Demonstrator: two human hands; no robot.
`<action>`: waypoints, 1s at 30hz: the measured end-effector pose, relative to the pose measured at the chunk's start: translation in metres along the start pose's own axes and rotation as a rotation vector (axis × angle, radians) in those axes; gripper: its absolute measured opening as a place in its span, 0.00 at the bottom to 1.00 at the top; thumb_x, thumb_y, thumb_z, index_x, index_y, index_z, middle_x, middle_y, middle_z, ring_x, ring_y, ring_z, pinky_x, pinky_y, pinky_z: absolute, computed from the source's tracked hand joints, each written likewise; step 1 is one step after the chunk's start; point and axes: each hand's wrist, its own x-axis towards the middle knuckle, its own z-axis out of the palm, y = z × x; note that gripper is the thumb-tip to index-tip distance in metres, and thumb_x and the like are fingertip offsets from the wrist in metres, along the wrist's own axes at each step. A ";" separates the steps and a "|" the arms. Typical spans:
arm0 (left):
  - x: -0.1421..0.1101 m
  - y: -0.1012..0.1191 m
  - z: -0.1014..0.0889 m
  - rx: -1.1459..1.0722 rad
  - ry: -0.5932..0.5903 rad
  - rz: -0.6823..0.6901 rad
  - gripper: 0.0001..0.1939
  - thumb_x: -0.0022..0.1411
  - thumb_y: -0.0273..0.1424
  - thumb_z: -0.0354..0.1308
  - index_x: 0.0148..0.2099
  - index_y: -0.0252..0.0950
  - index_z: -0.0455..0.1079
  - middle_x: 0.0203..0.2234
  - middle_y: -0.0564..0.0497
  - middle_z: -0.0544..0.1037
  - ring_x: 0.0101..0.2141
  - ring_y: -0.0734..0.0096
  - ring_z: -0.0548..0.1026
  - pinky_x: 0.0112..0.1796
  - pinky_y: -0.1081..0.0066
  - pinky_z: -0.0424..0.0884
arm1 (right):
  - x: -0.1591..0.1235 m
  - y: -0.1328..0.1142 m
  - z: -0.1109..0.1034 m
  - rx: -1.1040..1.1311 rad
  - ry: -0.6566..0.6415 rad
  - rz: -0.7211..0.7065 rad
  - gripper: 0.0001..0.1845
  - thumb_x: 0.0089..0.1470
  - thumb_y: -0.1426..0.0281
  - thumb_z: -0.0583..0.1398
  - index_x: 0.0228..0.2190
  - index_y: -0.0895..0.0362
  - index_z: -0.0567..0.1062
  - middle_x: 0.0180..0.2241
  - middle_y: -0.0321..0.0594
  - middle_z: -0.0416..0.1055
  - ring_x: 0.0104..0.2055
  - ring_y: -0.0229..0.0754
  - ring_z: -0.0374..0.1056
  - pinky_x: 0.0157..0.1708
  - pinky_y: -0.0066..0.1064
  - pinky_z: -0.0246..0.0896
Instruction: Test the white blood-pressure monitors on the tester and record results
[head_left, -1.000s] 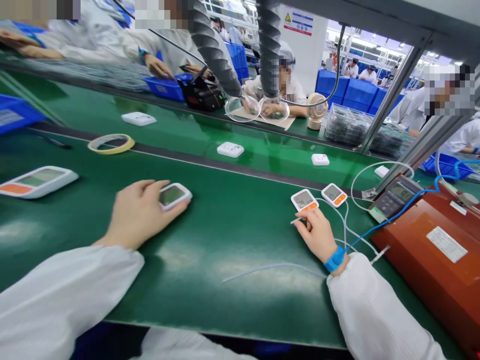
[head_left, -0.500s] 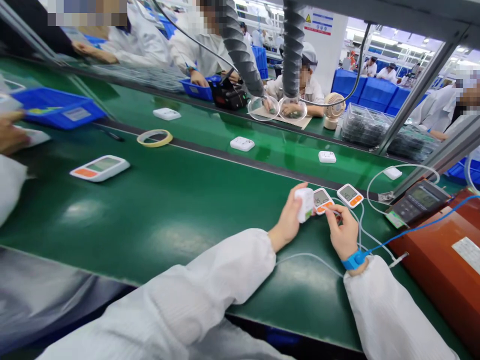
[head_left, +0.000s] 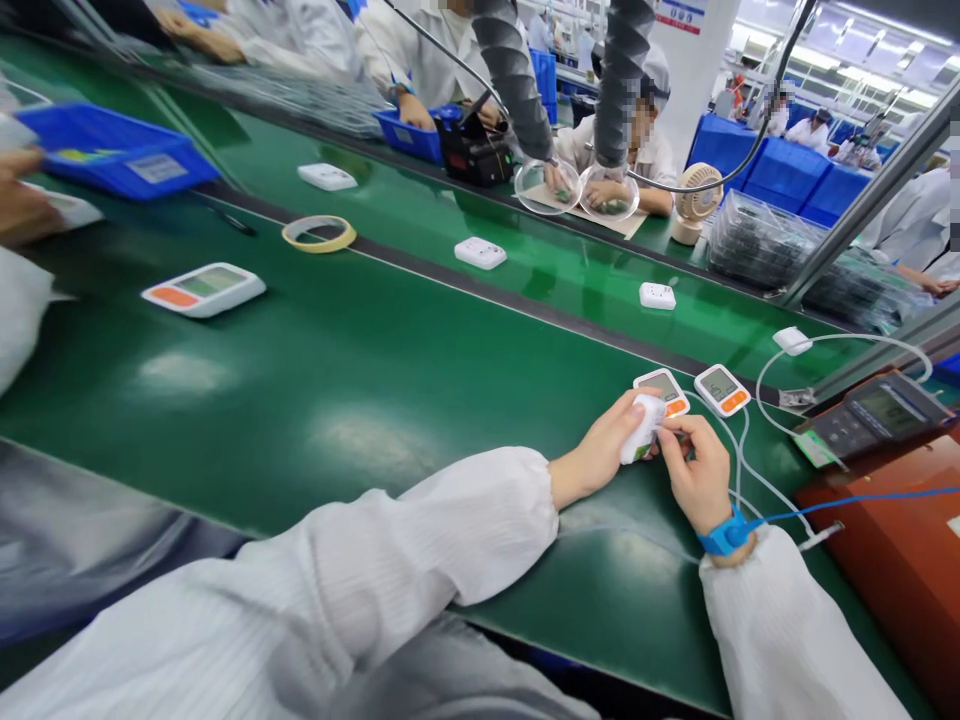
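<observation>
My left hand (head_left: 598,447) is closed round a small white electronic monitor (head_left: 642,428), tilted up on its side with its screen out of sight. Against the monitor's right edge, my right hand (head_left: 697,470) pinches what looks like the end of a thin tube, mostly covered by the fingers. A blue wrist strap (head_left: 726,533) circles my right wrist. Just behind my hands lie two white monitors with grey screens and orange buttons, the nearer one (head_left: 661,384) partly covered by my left hand and the other (head_left: 722,390) to its right. Pale tubes (head_left: 744,455) run from them.
A handheld meter (head_left: 874,415) sits by an orange-brown box (head_left: 892,490) at right. Several white units, one a monitor (head_left: 204,290), lie along the green bench (head_left: 337,380). Tape roll (head_left: 319,235) and blue bin (head_left: 120,150) are at left. Co-workers sit opposite; another's hand shows at left.
The held monitor has tilted and moved right and slightly down, and my hands have come together at its edge. The camera view has shifted a little.
</observation>
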 end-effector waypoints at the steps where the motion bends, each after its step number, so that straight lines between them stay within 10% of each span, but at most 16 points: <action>1: 0.000 0.000 0.001 0.004 0.000 -0.002 0.34 0.57 0.54 0.60 0.55 0.35 0.63 0.37 0.49 0.73 0.30 0.72 0.71 0.33 0.70 0.70 | 0.000 0.000 0.000 -0.001 0.000 -0.003 0.06 0.64 0.68 0.58 0.35 0.55 0.74 0.32 0.38 0.73 0.29 0.38 0.66 0.25 0.29 0.60; 30: 0.001 0.004 0.000 0.090 0.001 -0.024 0.33 0.58 0.54 0.59 0.55 0.33 0.65 0.40 0.47 0.75 0.33 0.71 0.71 0.35 0.70 0.68 | -0.003 0.004 0.000 0.026 -0.052 0.033 0.06 0.64 0.68 0.56 0.35 0.54 0.72 0.31 0.37 0.72 0.30 0.40 0.69 0.27 0.30 0.63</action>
